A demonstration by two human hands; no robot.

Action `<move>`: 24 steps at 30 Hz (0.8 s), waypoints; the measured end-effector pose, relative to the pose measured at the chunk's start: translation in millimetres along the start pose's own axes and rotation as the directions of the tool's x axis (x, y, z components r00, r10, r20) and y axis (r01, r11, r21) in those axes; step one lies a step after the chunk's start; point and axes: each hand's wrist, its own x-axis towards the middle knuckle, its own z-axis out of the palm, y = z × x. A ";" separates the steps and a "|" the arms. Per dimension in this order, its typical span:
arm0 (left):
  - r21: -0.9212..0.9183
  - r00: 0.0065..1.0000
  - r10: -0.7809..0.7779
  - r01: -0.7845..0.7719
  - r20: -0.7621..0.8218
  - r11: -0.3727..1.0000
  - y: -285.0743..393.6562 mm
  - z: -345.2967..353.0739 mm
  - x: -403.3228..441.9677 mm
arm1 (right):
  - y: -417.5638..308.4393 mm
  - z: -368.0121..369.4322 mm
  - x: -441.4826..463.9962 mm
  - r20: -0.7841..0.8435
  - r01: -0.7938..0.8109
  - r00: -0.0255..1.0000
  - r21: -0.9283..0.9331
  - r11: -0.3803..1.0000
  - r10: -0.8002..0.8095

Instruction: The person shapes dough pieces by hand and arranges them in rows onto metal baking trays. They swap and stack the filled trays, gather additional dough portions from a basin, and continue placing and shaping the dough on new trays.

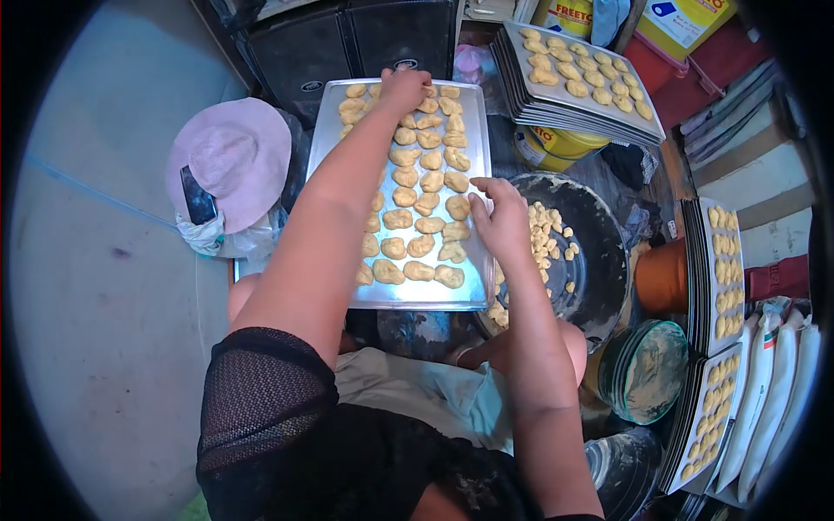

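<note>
A metal baking tray (pixel 334 165) lies in front of me, set with rows of pale yellow dough pieces (pixel 431 160). At its far end my left hand (pixel 405 92) reaches over the top rows, fingers curled down at a dough piece that they partly hide. My right hand (pixel 504 219) is at the tray's right edge, thumb and forefinger apart, close to a dough piece (pixel 458 207) and holding nothing. Beside the tray, partly behind my right forearm, a large black basin (pixel 599 252) holds many small dough lumps (pixel 546 234).
Stacked trays of dough (pixel 579 74) rest on a yellow bucket (pixel 556 148) at the back right. More dough trays (pixel 728 269) stand far right, near an orange pot (pixel 660 276) and a green-rimmed container (pixel 651 372). A pink hat (pixel 239 152) and phone (pixel 198 195) are left.
</note>
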 end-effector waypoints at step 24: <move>-0.051 0.998 0.064 -0.065 -0.023 0.997 -46.4 -113.7 -146.5 | -3.5 13.3 -6.9 0.093 -0.030 0.995 -0.064 0.998 0.036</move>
